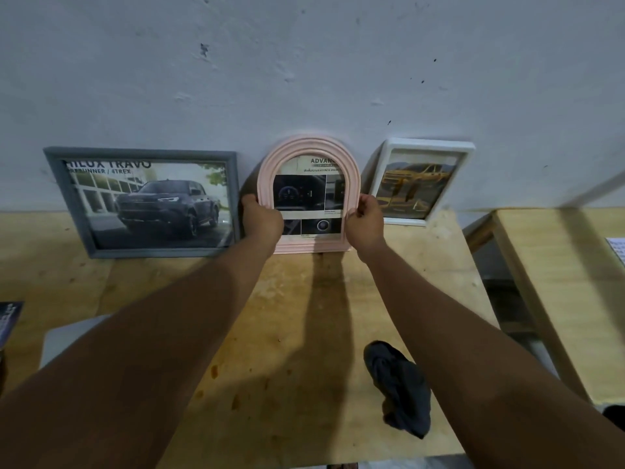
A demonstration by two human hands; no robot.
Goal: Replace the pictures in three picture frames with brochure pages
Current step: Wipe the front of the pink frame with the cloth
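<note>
1. While it stands on its flat base at the back of the desk [291,309], the pink arched frame [309,145] has its long axis upright, with the rounded top up and the glass facing the camera.
2. Behind its glass is a brochure page [304,198] with dark dashboard pictures and a heading cut off at "ADVAN".
3. The frame sits between the two hands. The left hand [262,216] grips its left edge at about mid-height, with the thumb on the front rim and the fingers curled behind.
4. The right hand [365,220] holds the right edge at the same height, with its fingers wrapped over the rim.
5. The frame's back is close to the wall [304,79]; whether it touches cannot be told.
6. Just to the left, a wide grey frame [142,154] leans against the wall, showing a dark pickup truck.
7. To the right, a white frame [426,143] stands tilted, showing a yellow truck.
8. Nearer the camera, a crumpled dark cloth [399,387] lies on the desk under the right forearm.
9. A pale flat sheet [74,333] lies partly hidden under the left arm, and a booklet [8,319] shows at the left border.
10. A second desk [558,265] stands apart on the right, with a printed paper [617,252] at its edge.
</note>
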